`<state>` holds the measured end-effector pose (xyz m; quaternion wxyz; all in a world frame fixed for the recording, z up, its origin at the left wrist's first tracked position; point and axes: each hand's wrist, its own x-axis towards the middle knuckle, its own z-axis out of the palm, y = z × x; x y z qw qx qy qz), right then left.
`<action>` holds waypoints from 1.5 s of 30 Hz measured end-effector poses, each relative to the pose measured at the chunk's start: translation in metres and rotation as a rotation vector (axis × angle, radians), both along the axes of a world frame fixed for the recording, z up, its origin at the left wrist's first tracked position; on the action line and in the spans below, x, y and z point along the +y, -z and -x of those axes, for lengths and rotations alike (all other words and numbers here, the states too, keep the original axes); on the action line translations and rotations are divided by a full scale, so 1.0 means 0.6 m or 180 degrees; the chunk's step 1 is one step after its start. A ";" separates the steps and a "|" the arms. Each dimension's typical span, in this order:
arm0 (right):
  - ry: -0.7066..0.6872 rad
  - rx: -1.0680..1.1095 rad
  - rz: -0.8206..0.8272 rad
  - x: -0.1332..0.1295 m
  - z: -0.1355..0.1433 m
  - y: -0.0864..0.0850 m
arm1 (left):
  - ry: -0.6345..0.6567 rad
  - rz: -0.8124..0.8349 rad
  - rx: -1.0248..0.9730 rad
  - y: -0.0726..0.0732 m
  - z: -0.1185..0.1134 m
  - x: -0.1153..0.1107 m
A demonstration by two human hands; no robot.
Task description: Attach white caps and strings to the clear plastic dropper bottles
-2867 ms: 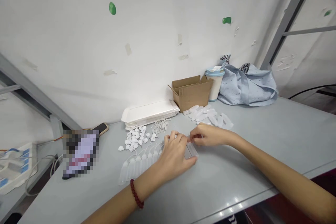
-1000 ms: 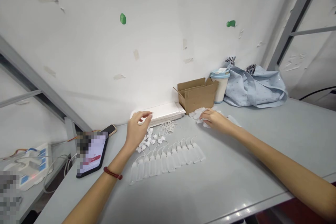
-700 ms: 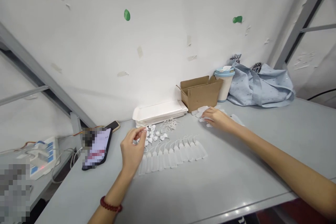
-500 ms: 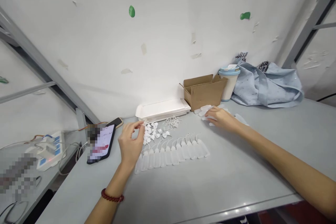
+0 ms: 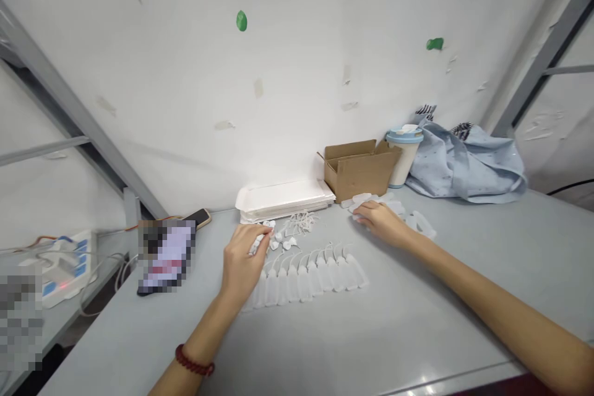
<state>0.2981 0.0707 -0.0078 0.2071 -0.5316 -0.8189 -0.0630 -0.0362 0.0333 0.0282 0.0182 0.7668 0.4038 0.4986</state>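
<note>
My left hand (image 5: 245, 260) is over the small white pieces (image 5: 277, 241), thumb and forefinger pinched together; whatever is between the tips is too small to make out. My right hand (image 5: 378, 223) rests on the pile of loose translucent sleeves (image 5: 394, 205), fingers bent together at its near left side; what they grip is hidden. A row of translucent sleeves with thin strings (image 5: 313, 278) lies in front, its left end partly behind my left hand. Thin white strings (image 5: 301, 223) lie bunched between my hands.
Flat white boxes (image 5: 285, 198) are stacked by the wall, beside an open cardboard box (image 5: 359, 173). A lidded cup (image 5: 403, 158) and a blue cloth bag (image 5: 464, 164) stand at the back right. Phones (image 5: 169, 257) and a power strip (image 5: 65, 269) are at the left.
My left hand has moved right across the small white pieces, now covering the left end of the row. My right hand stays at the sleeve pile, and the view has shifted slightly.
</note>
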 end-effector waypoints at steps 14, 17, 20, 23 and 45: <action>-0.1410 0.1345 -0.0537 -0.138 0.180 -0.065 | 0.0123 0.0805 -0.0632 -0.010 -0.100 -0.038; -0.1399 0.1336 -0.0877 -0.148 0.196 -0.066 | 0.0194 0.0702 -0.0924 -0.019 -0.111 -0.058; -0.1235 0.1403 -0.1171 -0.141 0.194 -0.065 | 0.0303 0.0884 -0.1198 -0.023 -0.113 -0.072; -0.1187 0.1451 -0.1258 -0.134 0.190 -0.067 | 0.0296 0.1016 -0.1214 -0.019 -0.111 -0.080; -0.1227 0.1543 -0.0854 -0.134 0.172 -0.035 | 0.0761 -0.0521 0.0258 0.011 -0.104 -0.084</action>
